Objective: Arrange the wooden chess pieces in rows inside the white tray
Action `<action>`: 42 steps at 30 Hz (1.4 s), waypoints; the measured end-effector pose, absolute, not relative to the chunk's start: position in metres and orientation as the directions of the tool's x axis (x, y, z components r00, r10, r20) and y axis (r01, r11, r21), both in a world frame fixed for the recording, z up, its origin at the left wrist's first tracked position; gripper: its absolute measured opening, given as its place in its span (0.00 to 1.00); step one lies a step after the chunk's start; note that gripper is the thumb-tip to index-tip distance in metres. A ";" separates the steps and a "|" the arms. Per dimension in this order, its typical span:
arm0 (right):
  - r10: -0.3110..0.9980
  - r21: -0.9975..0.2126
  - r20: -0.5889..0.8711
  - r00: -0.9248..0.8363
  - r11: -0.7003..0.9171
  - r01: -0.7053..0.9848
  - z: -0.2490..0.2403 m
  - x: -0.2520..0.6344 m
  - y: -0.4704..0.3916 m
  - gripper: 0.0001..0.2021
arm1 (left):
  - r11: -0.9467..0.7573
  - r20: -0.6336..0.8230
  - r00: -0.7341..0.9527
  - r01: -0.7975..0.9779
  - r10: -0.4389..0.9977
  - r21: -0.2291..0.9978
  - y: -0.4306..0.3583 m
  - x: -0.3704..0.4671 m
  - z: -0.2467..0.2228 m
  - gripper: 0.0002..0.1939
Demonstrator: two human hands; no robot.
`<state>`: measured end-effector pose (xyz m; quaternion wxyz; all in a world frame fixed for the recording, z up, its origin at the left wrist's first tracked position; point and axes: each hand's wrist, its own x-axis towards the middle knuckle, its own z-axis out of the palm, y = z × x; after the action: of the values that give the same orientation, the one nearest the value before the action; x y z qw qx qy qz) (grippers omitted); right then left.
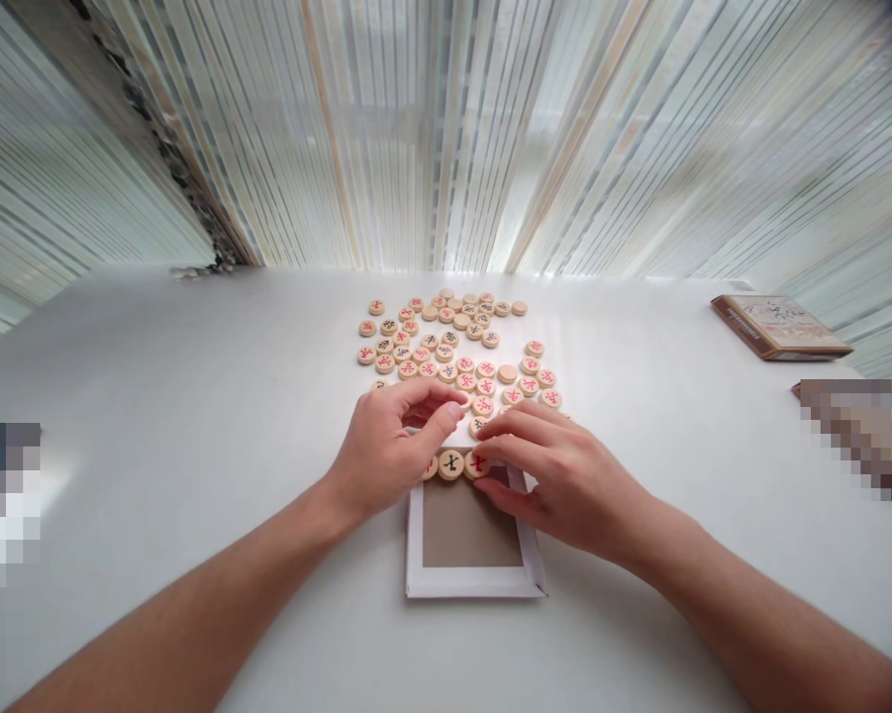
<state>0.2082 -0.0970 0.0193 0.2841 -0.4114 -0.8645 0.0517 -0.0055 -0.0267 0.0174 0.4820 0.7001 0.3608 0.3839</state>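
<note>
My right hand (pixel 564 470) has its thumb and fingers around a red-marked Chinese chess piece (pixel 477 464) at the top right of a shallow white-rimmed box tray (pixel 475 582). Beside that piece, in the same row, sits a black-marked Chinese chess piece (pixel 450 464). Another red-marked piece (pixel 430 467) is partly covered by my left hand (pixel 390 441). The left thumb and index fingertip come together above the tray's far end, close to loose pieces; what lies between them, if anything, is hidden.
Many round wooden pieces (pixel 427 368) lie scattered on the white table (pixel 230 396) beyond the tray, some face down. A flat illustrated box (pixel 783 327) rests at the far right, with a blurred-out object (pixel 865 431) nearer. String curtains (pixel 431 139) hang behind the table.
</note>
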 end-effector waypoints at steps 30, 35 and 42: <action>0.861 -0.791 0.396 0.320 0.142 0.596 0.011 0.267 -0.061 0.12 | -0.377 0.301 0.299 0.241 0.906 0.894 -0.006 -0.018 0.028 0.12; 0.860 -0.796 0.388 0.331 0.132 0.591 0.008 0.270 -0.058 0.12 | -0.496 0.438 0.234 0.438 0.868 0.749 0.005 -0.026 0.031 0.11; 0.864 -0.805 0.375 0.336 0.124 0.580 0.007 0.271 -0.057 0.12 | -0.538 0.486 0.253 0.544 0.837 0.644 0.010 -0.030 0.029 0.11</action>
<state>0.2709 -0.0566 0.0067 0.5002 -0.6465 -0.5583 0.1420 -0.0297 0.0102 0.0287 0.1756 0.7717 0.4475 0.4164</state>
